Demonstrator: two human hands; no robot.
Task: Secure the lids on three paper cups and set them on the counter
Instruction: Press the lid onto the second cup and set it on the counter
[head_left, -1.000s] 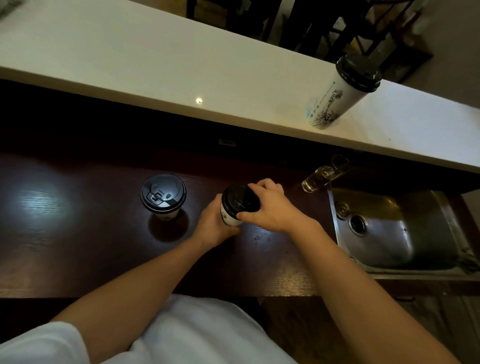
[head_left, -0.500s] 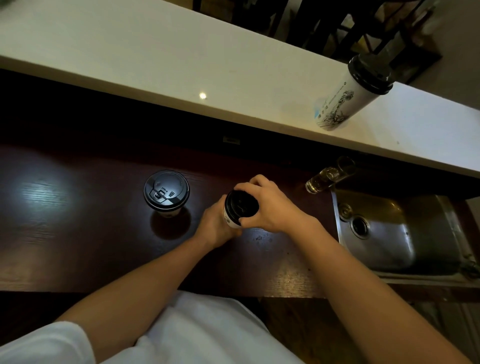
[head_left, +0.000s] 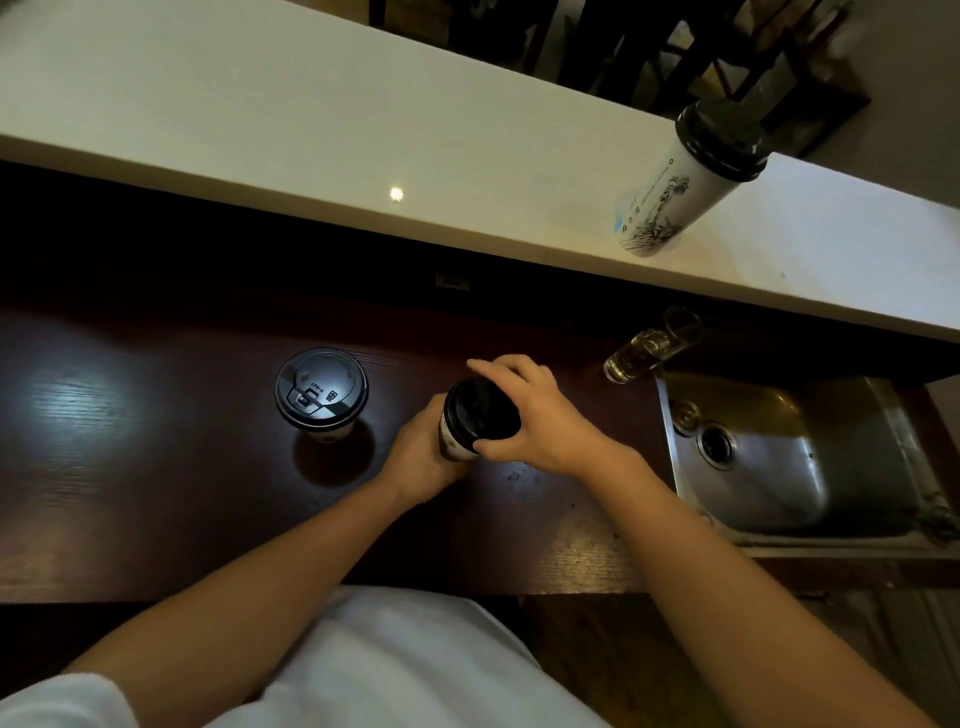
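Hands, just left of the sink (head_left: 810, 467): our left hand (head_left: 418, 460) is gripping a paper cup (head_left: 451, 448) while our right hand (head_left: 543, 423) is pinching its lid (head_left: 480, 415) down, and we're guessing it isn't snapped on yet. Farther left, a lidded cup (head_left: 321, 389) is waiting. Beyond the sink, a tall lidded cup (head_left: 675, 197) is already sitting on the counter (head_left: 311, 104).

Likely a café service bar. Pale raised counter (head_left: 311, 130) over a dark wooden table (head_left: 156, 467). Small steel sink (head_left: 810, 467) alongside, lidded paper cups (head_left: 321, 395) about.
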